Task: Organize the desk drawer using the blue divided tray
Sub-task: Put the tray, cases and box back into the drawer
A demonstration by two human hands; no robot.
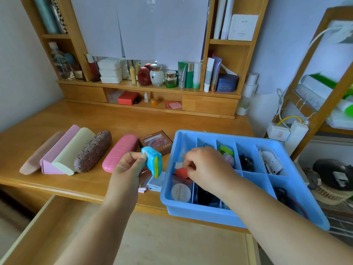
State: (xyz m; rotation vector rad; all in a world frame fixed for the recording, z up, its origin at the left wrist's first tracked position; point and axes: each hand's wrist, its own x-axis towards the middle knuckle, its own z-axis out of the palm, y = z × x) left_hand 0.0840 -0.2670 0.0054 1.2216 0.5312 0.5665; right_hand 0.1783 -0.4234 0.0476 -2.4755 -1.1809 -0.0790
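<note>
Your left hand (129, 165) pinched boxy blue-yellow case (152, 163); right hand (204, 165), fingers curled, gripped red piece (181, 172) in glossy plastic tray (298, 180).

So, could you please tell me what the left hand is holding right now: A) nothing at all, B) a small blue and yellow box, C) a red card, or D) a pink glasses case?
B: the left hand pinches a small blue and yellow box above the desk, beside the blue tray.

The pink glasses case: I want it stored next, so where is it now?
In the head view, the pink glasses case lies on the desk, left of the blue tray, between the brown patterned case and a small brown box.
</note>
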